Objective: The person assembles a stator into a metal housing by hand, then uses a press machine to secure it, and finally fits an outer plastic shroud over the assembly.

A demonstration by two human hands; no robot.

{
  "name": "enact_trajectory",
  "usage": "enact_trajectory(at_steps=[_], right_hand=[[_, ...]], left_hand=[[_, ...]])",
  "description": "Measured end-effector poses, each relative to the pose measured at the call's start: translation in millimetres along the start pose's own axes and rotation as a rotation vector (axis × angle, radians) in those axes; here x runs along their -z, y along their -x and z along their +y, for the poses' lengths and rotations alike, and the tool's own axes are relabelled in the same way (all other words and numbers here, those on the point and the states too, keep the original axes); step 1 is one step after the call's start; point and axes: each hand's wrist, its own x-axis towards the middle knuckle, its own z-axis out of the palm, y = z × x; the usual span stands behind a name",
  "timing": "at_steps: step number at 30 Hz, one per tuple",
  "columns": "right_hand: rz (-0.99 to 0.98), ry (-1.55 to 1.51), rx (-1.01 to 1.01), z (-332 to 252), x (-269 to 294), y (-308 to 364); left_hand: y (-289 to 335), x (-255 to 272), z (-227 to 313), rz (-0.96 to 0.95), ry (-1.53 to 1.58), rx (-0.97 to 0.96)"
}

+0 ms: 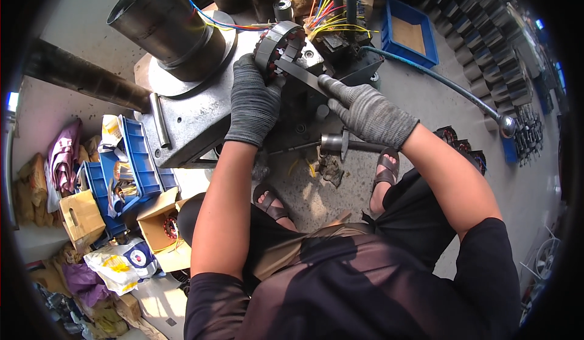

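In a grey knit glove, my left hand (254, 106) is closed around the lower left side of a motor stator (272, 51), a ring with a grey metal rim and dark red parts inside. Coloured lead wires (234, 27) run beside it. My right hand (371, 112), gloved alike, grips one end of a flat grey metal bar (299, 75). The bar's other end reaches the stator's inner edge. Whether it is a file, I cannot tell. Both hands are above the front of a metal machine base (198, 124).
A large steel cylinder (164, 27) stands on the base at the left. A lever with a ball end (506, 127) reaches in from the right. Blue crates (143, 157), an open carton (159, 242) and bags lie left. Another blue tray (410, 33) and stacked metal rings (480, 30) are right.
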Motion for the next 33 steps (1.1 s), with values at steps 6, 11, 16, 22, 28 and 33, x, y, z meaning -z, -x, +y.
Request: enact_trajectory(at_steps=[6,11,16,22,28,33], right_hand=[[0.049,-0.049,0.058,18,7,9],[0.052,0.072,0.093,6,-3,-9],[0.036,0.033,0.107,23,14,32],[0.052,0.134,0.086,15,12,4],[-0.055,0.096,0.017,9,35,31],[-0.018,0.042,0.052,8,30,5]], left_hand=[[0,5,27,-0.019,-0.079,0.01],[-1,-2,-2,0.01,0.02,-0.026],[4,7,27,-0.018,-0.018,0.026],[-3,1,9,-0.029,0.063,0.031],[3,8,22,0.004,-0.022,0.007],[-2,1,10,-0.007,-0.024,0.005]])
